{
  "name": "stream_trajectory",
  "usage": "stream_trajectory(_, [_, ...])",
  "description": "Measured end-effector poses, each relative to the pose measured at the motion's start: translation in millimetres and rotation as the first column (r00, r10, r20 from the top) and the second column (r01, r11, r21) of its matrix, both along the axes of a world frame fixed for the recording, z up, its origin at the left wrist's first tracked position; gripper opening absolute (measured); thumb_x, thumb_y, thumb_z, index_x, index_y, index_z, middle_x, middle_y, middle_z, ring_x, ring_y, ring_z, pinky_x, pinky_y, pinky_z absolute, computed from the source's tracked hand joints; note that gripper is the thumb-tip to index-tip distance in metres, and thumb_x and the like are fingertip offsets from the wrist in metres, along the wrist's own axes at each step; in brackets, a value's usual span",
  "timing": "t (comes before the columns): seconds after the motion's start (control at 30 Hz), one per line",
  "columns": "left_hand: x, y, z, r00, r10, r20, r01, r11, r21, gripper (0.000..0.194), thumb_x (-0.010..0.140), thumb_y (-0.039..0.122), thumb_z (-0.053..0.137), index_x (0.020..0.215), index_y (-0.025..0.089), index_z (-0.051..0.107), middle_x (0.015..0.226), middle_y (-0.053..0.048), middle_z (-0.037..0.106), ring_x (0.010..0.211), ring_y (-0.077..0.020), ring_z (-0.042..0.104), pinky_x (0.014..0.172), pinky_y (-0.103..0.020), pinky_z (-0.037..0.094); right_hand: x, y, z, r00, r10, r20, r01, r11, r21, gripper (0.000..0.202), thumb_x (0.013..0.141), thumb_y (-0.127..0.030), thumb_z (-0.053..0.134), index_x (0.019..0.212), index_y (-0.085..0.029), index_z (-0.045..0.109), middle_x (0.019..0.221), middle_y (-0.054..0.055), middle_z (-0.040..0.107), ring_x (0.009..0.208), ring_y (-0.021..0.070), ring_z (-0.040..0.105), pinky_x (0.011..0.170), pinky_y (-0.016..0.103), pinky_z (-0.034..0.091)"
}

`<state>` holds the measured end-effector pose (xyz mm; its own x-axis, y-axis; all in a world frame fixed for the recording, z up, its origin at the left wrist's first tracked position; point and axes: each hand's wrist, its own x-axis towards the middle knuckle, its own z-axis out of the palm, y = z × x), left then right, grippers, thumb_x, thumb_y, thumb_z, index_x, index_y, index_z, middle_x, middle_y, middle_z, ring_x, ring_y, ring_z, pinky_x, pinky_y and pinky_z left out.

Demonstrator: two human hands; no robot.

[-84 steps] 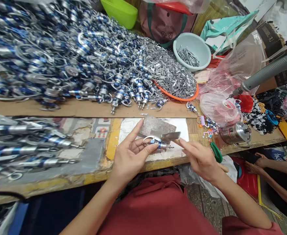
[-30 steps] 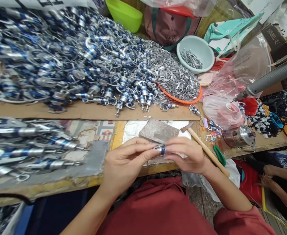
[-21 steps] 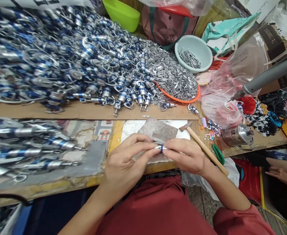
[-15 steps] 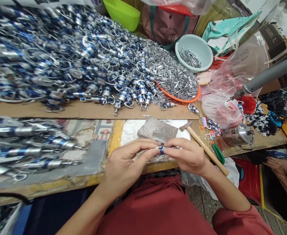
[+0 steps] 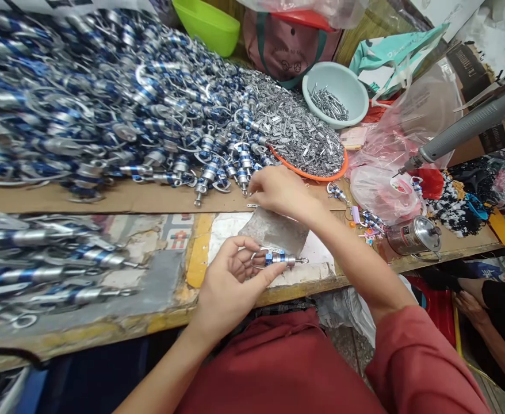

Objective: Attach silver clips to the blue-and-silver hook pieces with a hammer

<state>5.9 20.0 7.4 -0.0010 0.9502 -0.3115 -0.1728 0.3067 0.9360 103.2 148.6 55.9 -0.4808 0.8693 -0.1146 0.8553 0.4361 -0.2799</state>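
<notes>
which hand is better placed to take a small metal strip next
Right, I'd say: the right hand is beside the metal strips, while the left hand holds a blue-and-silver part nearer the person.

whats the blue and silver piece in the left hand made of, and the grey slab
Blue and silver piece: probably metal, shiny, given its bright highlights, though plated plastic is possible. Grey slab: seemingly stone or concrete, matt, from its rough, mottled surface.

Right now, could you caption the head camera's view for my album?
Left hand holding a blue-and-silver fitting, right hand near small metal pieces heaped against an orange rim.
</notes>
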Motion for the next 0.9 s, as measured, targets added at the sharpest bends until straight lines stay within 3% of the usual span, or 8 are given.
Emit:
stream_trajectory(0.1, [0,2,0.9,1.0,-0.002,0.017,0.003,1.0,-0.023,0.046,0.05,0.031,0.079,0.077,0.021,0.043,0.062,0.005,0.061,0.062,-0.0115,0.061,0.06,-0.022,0.051,-33,21,-4.7,0.974,0.012,0.227,0.007,0.997,-0.082,0.025,0.07,-0.001,0.063,0.091,-0.013,0.069,0.097,0.015,0.069,0.089,0.0269,0.065,0.072,0.037,0.052])
stream_trajectory(0.23, [-4,4,-5.2,0.999,-0.006,0.047,0.01,0.997,-0.079,0.051,0.047,0.032,0.082,0.076,0.021,0.041,0.064,0.004,0.063,0.066,-0.0137,0.065,0.066,-0.026,0.054,-47,22,-10.4,0.969,0.025,0.246,-0.004,0.997,-0.083,0.033,0.071,0.001,0.059,0.1,-0.012,0.067,0.108,0.02,0.066,0.091,0.0292,0.065,0.071,0.038,0.052])
stream_trajectory(0.37, [-9,7,-13.0,0.997,-0.005,0.077,0.014,0.993,-0.118,0.056,0.042,0.034,0.085,0.076,0.02,0.042,0.068,0.001,0.066,0.072,-0.0157,0.067,0.069,-0.027,0.055,-25,27,-15.8,0.978,0.08,0.19,-0.062,0.993,-0.099,0.028,0.067,-0.002,0.061,0.092,-0.013,0.068,0.097,0.013,0.069,0.087,0.0247,0.064,0.071,0.032,0.051])
stream_trajectory(0.5, [-9,9,-12.9,0.994,0.021,0.106,-0.005,0.989,-0.149,0.059,0.038,0.032,0.087,0.075,0.019,0.043,0.066,0.003,0.066,0.067,-0.0137,0.067,0.068,-0.026,0.055,19,30,-17.2,0.997,0.071,-0.039,-0.073,0.997,-0.038,0.028,0.065,-0.002,0.059,0.088,-0.013,0.071,0.078,0.004,0.069,0.076,0.0165,0.063,0.072,0.028,0.049])
stream_trajectory(0.63, [-8,9,-10.3,0.992,0.024,0.127,-0.004,0.987,-0.159,0.058,0.039,0.031,0.087,0.074,0.018,0.043,0.066,0.003,0.067,0.064,-0.0127,0.067,0.067,-0.023,0.054,54,-5,-12.1,0.91,0.008,-0.414,-0.004,1.0,0.01,0.014,0.071,-0.011,0.061,0.082,-0.011,0.07,0.075,0.003,0.07,0.066,0.0114,0.062,0.065,0.024,0.05])
stream_trajectory(0.7, [-8,10,-10.3,0.99,0.028,0.136,-0.005,0.986,-0.169,0.057,0.038,0.029,0.087,0.074,0.018,0.043,0.065,0.003,0.067,0.064,-0.0122,0.067,0.065,-0.022,0.054,62,-33,-12.6,0.838,0.094,-0.537,-0.07,0.995,0.064,0.009,0.076,-0.017,0.062,0.078,-0.013,0.07,0.075,0.003,0.071,0.066,0.0107,0.063,0.064,0.023,0.051])
stream_trajectory(0.8, [-9,10,-11.4,0.986,0.029,0.162,-0.005,0.989,-0.146,0.056,0.04,0.026,0.086,0.074,0.018,0.043,0.064,0.004,0.067,0.063,-0.0109,0.066,0.065,-0.021,0.054,66,-69,-22.0,0.799,0.328,-0.503,-0.196,0.934,0.299,0.016,0.083,-0.015,0.054,0.077,-0.017,0.069,0.079,0.004,0.072,0.072,0.0112,0.064,0.067,0.024,0.051])
stream_trajectory(0.9, [-9,9,-11.9,0.981,0.007,0.192,0.013,0.994,-0.107,0.055,0.04,0.023,0.086,0.073,0.018,0.043,0.063,0.004,0.067,0.064,-0.0098,0.066,0.066,-0.02,0.054,65,-85,-35.7,0.813,0.45,-0.37,-0.231,0.832,0.505,0.022,0.084,-0.011,0.048,0.081,-0.017,0.068,0.08,0.005,0.072,0.074,0.0129,0.065,0.066,0.025,0.05])
